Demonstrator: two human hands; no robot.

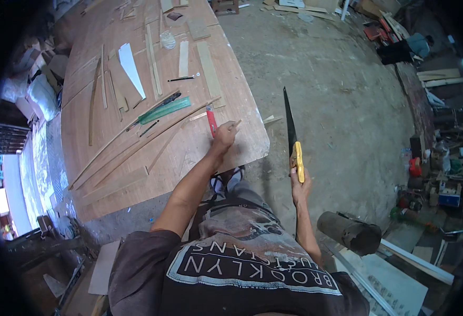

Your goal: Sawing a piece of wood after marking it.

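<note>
My right hand grips the yellow handle of a handsaw. Its dark blade points away from me, over the concrete floor to the right of the table. My left hand is closed above the table's near right corner, with what looks like a short wood piece poking out of its fingers. Just left of that hand lies a flat red tool, whose kind I cannot make out. Thin wood strips and a green strip of material lie farther left on the wooden table.
A pencil, a white strip and several boards lie across the table. On the floor at right stands a dark cylinder beside white panels. Clutter lines the right wall, where another person bends over at the far right.
</note>
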